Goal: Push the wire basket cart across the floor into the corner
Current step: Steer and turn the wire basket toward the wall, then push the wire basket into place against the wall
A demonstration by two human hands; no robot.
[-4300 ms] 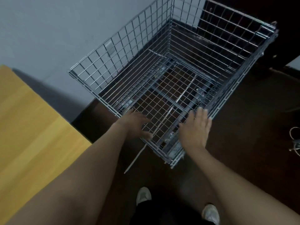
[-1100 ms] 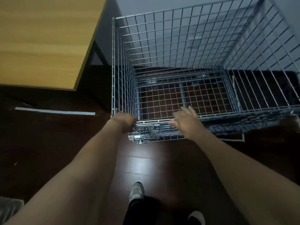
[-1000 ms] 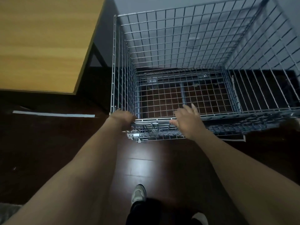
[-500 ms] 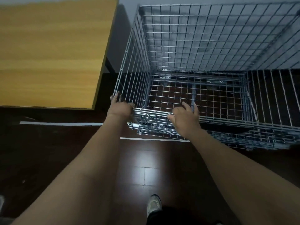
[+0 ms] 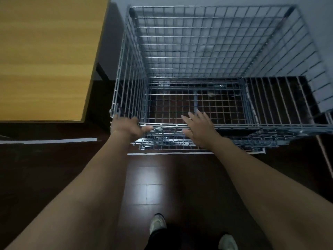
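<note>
1. Two pale shoes at btm of view, standing on dark glossy wood floor.
2. Both bare forearms reach fwd from lower corners toward the cart.
3. White tape line on floor just under cart's near edge; a second strip runs off to the left.
4. Left hand at near-left corner of wire basket cart: fingers curled over the top rail, thumb stretched right along the rail. Grip looks loose; can't tell if fully closed.
5. Right hand near mid of the same near rail, palm down, fingers spread and extended over the rim, not wrapped round the wire. Whether palm touches the rail – can't tell.
6. Cart is empty, mesh btm shows floor through it. A folded wire panel hangs at the near side below the rail.
7. Wooden surface sits to the left, just beside cart's left wall, narrow gap btwn.
8. Cart's far side is close against pale wall; right side also near a wall, i.e. cart sits in the corner.
</note>
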